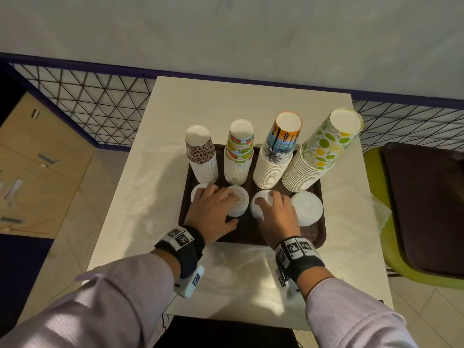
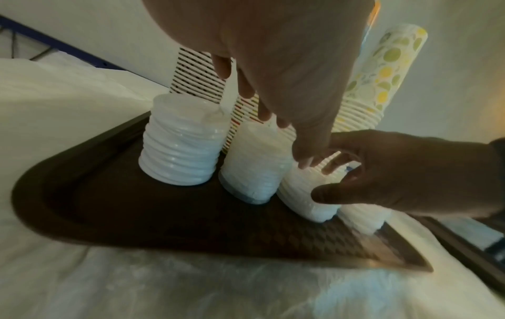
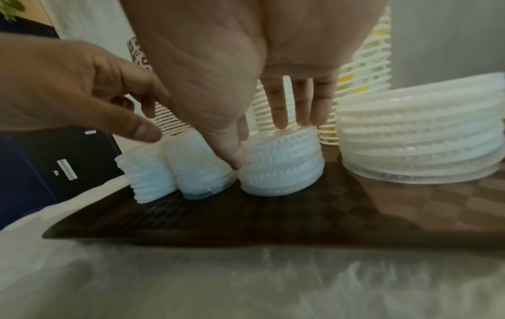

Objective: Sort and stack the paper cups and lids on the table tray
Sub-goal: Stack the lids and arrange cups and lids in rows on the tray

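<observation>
A: Fingers [image 3: 281, 112] of the right hand [image 1: 277, 217] lie straight, resting atop the third lid stack [image 3: 283, 166] on the tray [image 1: 312, 237]; the left hand [image 1: 213, 212] spreads loosely over its neighbours.

B: A sideways push could topple a lid column into the cup stacks [image 1: 272, 162] just behind.

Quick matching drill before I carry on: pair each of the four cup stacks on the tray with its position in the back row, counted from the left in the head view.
Things:
1. lemon-and-lime print cup stack
2. leopard print cup stack
3. palm tree print cup stack
4. striped fruit print cup stack

Places:
A. second from left
B. far right
C. far left
D. third from left

Pairs: 1-B, 2-C, 3-D, 4-A
</observation>
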Demonstrator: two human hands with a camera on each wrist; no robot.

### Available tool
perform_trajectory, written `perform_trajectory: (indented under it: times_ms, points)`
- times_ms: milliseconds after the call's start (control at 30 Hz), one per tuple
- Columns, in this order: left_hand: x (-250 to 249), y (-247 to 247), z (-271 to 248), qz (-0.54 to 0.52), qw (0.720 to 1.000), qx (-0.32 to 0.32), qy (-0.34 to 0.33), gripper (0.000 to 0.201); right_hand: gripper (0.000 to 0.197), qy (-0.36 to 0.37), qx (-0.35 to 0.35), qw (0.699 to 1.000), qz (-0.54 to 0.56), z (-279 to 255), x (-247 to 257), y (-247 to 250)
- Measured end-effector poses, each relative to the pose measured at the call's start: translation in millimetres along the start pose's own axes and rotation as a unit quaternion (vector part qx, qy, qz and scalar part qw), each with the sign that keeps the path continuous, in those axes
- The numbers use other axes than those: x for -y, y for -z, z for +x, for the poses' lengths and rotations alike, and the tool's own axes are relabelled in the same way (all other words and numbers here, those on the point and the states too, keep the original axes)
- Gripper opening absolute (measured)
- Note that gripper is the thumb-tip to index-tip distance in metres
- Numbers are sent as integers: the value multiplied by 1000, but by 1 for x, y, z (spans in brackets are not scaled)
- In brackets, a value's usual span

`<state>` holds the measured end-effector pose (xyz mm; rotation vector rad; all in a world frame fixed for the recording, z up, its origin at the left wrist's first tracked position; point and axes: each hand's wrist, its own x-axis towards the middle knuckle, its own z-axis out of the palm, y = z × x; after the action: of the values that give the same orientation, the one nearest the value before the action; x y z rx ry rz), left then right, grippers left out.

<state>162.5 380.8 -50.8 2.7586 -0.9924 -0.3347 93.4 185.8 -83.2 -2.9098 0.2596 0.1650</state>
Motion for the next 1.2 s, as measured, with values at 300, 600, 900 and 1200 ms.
perform_trajectory:
  times_ms: [300,600,900,1200]
  points:
    - [40,47,8,-282,868,-337,232,80,38,102,-271,935,203,9,50,124]
    - [57,58,48,-391,874,-193,214,98,62,143,-107,983,-50,91,94,157]
    - [63,60,51,-361,889,-183,215,73,51,121,-50,980,-153,117,93,110]
    - [70,63,54,-350,900,-157,208,81,36,130,-28,976,-173,121,94,107]
